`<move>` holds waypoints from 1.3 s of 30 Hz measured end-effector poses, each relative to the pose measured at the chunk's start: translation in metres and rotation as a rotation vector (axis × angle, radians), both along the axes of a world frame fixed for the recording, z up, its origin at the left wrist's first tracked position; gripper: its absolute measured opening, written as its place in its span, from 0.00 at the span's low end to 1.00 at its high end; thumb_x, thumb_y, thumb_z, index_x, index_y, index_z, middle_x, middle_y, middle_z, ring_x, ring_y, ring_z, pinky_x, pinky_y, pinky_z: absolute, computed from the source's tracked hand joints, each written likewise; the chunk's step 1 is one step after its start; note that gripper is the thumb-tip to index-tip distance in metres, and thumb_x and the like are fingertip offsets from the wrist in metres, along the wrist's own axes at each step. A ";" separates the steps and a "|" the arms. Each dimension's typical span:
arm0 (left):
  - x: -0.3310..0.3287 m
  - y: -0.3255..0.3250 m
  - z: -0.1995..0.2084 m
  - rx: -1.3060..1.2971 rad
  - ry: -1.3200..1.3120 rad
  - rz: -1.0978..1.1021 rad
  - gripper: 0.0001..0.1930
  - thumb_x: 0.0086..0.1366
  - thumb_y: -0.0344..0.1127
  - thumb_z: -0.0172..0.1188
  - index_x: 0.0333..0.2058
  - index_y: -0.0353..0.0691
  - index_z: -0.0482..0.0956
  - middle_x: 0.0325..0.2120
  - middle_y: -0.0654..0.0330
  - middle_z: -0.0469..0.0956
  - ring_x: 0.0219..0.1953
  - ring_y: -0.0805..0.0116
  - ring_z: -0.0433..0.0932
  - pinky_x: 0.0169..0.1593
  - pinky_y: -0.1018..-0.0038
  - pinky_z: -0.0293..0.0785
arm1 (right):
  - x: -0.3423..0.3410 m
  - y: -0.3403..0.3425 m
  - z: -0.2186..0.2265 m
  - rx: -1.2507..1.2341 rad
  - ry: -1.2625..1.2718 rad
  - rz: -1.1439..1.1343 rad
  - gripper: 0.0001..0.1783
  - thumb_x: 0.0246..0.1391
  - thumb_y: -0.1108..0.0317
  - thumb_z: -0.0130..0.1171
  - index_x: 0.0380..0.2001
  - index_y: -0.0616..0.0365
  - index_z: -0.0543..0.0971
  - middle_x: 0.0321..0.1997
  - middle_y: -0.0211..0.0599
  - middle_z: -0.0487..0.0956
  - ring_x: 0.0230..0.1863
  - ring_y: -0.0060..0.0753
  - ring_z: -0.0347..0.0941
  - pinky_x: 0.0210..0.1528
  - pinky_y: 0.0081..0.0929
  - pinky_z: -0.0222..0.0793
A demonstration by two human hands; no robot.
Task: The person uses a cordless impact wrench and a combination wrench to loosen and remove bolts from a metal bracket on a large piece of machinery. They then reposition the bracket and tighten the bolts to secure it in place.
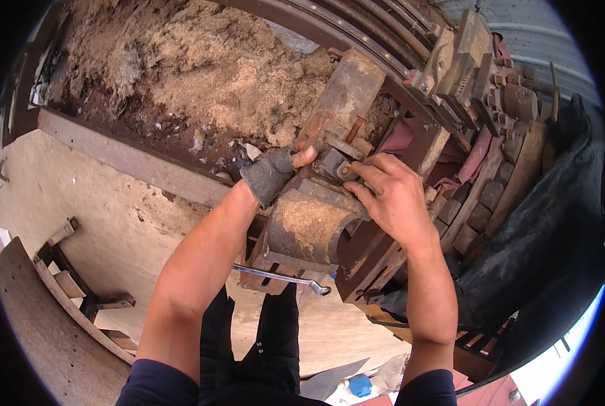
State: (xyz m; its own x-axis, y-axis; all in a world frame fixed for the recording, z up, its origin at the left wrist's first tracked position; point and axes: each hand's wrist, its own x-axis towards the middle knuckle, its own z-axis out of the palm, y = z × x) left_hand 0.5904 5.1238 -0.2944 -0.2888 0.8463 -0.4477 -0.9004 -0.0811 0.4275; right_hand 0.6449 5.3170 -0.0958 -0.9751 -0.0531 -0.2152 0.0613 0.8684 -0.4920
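Note:
My right hand (392, 196) is bare, with thumb and fingertips closed at a round bolt end or nut (345, 170) on a small metal bracket (330, 160). On the other side of that bracket is my left hand (275, 177) in a dark grey fingerless glove. Its thumb points along the bracket, and the other fingers are hidden behind the metal. Just below both hands sits a curved, half-round metal housing (306, 227) dusted with sawdust. A ring spanner (285, 276) lies across the ledge under the housing. Above the bracket a rusty metal cover (350, 88) slopes away.
Sawdust and dirt (208, 61) fill the machine's brown frame (133, 161) at the upper left. A black sheet (539, 223) drapes down the right. Bolted machine parts (475, 81) stand at the upper right. A curved metal piece (52, 325) is at the lower left.

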 end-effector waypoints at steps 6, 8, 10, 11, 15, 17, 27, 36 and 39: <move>-0.004 -0.002 0.027 0.023 -0.076 -0.010 0.38 0.61 0.60 0.67 0.62 0.39 0.72 0.56 0.57 0.76 0.58 0.64 0.73 0.62 0.67 0.69 | 0.001 -0.003 -0.007 -0.061 0.030 -0.036 0.14 0.47 0.72 0.70 0.40 0.57 0.85 0.40 0.38 0.79 0.42 0.45 0.79 0.43 0.39 0.77; -0.006 -0.004 0.028 0.045 -0.108 -0.028 0.39 0.61 0.60 0.68 0.62 0.38 0.72 0.55 0.56 0.76 0.58 0.64 0.73 0.62 0.67 0.70 | 0.001 -0.003 -0.006 -0.060 0.042 -0.038 0.14 0.47 0.73 0.70 0.40 0.58 0.84 0.40 0.39 0.79 0.42 0.46 0.79 0.43 0.39 0.77; -0.011 -0.004 0.028 0.056 -0.119 -0.066 0.39 0.60 0.58 0.69 0.62 0.38 0.71 0.55 0.56 0.77 0.57 0.64 0.74 0.62 0.67 0.70 | -0.001 -0.006 -0.005 -0.072 0.086 -0.033 0.14 0.47 0.73 0.69 0.40 0.58 0.84 0.40 0.39 0.78 0.42 0.47 0.79 0.44 0.40 0.77; -0.011 -0.004 0.029 0.048 -0.122 -0.058 0.39 0.59 0.58 0.70 0.61 0.38 0.72 0.54 0.55 0.78 0.56 0.63 0.76 0.61 0.65 0.73 | -0.002 -0.007 -0.006 -0.067 0.068 -0.043 0.13 0.47 0.73 0.69 0.40 0.59 0.84 0.40 0.39 0.78 0.42 0.47 0.78 0.44 0.40 0.77; -0.016 0.002 0.042 0.009 -0.090 -0.067 0.37 0.57 0.54 0.72 0.60 0.38 0.73 0.52 0.54 0.80 0.54 0.62 0.80 0.58 0.63 0.78 | 0.003 -0.003 -0.011 -0.071 0.050 -0.086 0.12 0.47 0.73 0.69 0.38 0.59 0.84 0.38 0.39 0.77 0.41 0.48 0.78 0.44 0.41 0.76; -0.018 0.001 0.043 -0.008 -0.070 -0.072 0.37 0.58 0.52 0.71 0.61 0.38 0.73 0.52 0.54 0.80 0.53 0.62 0.80 0.58 0.63 0.78 | 0.004 -0.001 -0.011 -0.104 0.026 -0.100 0.12 0.47 0.73 0.69 0.38 0.58 0.84 0.38 0.40 0.77 0.41 0.48 0.78 0.44 0.41 0.76; -0.020 0.004 0.050 0.037 -0.186 -0.076 0.38 0.57 0.51 0.72 0.62 0.38 0.71 0.52 0.53 0.80 0.54 0.60 0.80 0.60 0.61 0.78 | 0.010 0.002 -0.009 -0.110 -0.023 -0.146 0.16 0.47 0.72 0.70 0.42 0.57 0.84 0.41 0.40 0.78 0.44 0.50 0.79 0.46 0.42 0.76; -0.018 0.006 0.034 0.006 -0.084 -0.096 0.38 0.57 0.54 0.72 0.61 0.38 0.72 0.52 0.53 0.80 0.55 0.60 0.79 0.60 0.62 0.76 | 0.010 0.007 -0.016 -0.244 -0.043 -0.294 0.11 0.48 0.74 0.71 0.37 0.62 0.86 0.35 0.43 0.82 0.38 0.44 0.81 0.42 0.34 0.75; -0.020 0.007 0.028 -0.028 0.045 -0.085 0.37 0.58 0.55 0.71 0.60 0.38 0.74 0.52 0.54 0.80 0.54 0.62 0.79 0.60 0.64 0.75 | 0.011 0.004 -0.018 -0.337 -0.071 -0.475 0.09 0.48 0.74 0.72 0.34 0.64 0.86 0.32 0.42 0.82 0.35 0.37 0.80 0.39 0.31 0.73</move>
